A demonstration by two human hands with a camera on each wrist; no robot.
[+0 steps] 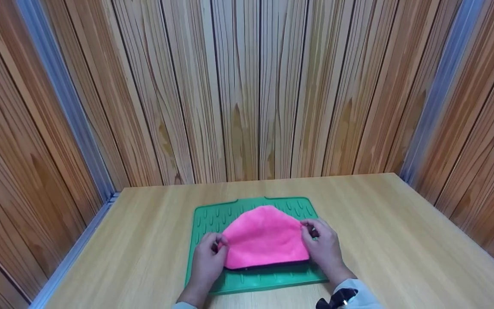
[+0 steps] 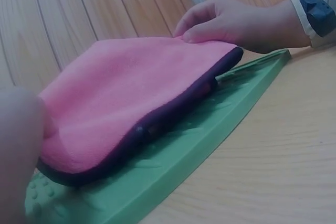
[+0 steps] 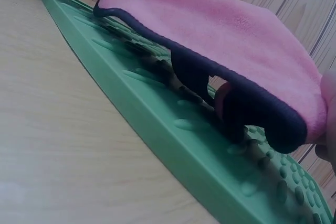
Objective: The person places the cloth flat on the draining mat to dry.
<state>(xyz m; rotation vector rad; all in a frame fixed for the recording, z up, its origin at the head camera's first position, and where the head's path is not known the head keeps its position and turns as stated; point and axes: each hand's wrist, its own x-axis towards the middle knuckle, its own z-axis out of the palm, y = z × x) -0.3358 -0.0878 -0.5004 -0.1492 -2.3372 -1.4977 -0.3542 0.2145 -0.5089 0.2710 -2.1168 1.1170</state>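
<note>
A pink, soft-looking cloth [image 1: 266, 240] with dark edging is held over a green mat [image 1: 264, 286], its top edge rounded to a peak. My left hand [image 1: 207, 259] pinches its left side between thumb and fingers. On the opposite side my right hand [image 1: 324, 244] pinches the cloth near its upper right edge. From the right wrist view, a dark underside [image 3: 236, 111] hangs in loose folds beneath the pink face, with a gap between it and part of the mat. Parts of both hands' fingers are hidden by the cloth.
The mat has raised bumps and a raised rim, and lies on a light wooden table [image 1: 144, 257]. Wood-patterned panels [image 1: 247, 86] stand behind and at both sides, with metal posts in the corners. A black device [image 1: 337, 298] is on my right wrist.
</note>
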